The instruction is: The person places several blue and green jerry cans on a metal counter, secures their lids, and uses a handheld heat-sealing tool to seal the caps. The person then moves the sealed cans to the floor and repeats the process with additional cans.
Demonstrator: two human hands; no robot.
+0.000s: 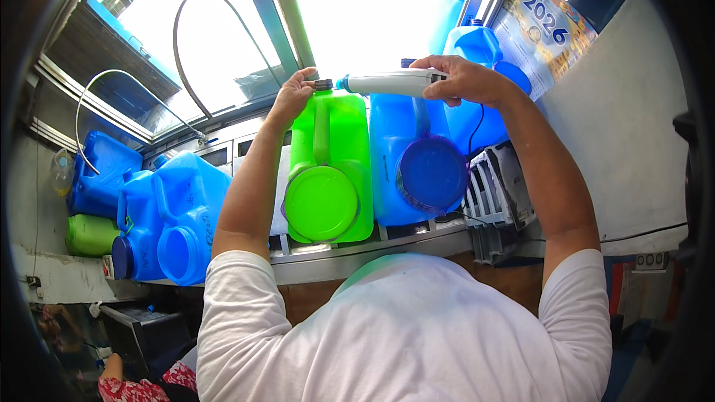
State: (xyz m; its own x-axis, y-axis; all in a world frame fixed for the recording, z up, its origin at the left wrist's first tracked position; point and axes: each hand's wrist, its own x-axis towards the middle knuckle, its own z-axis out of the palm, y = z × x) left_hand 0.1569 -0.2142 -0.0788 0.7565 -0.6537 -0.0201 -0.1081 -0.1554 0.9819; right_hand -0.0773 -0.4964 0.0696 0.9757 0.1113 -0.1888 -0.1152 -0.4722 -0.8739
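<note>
1. Green jug (348, 150) on the bench (320, 271), near its front edge.
2. Dark cap (323, 85) at the jug's far end.
3. Left hand (295, 94) at the cap; whether it pinches, I cannot tell.
4. Right hand (469, 82) wrapped round the white tool (387, 83), nozzle (342, 83) just beside the cap.
5. Blue jug (389, 167) right of the green.

Noted on a grey metal counter (328, 272): boxy lime-green plastic jug (346, 152) at eleven o'clock, dark-lidded blue plastic jug (386, 171) at twelve, bright-blue plastic container (197, 197) at ten.
</note>
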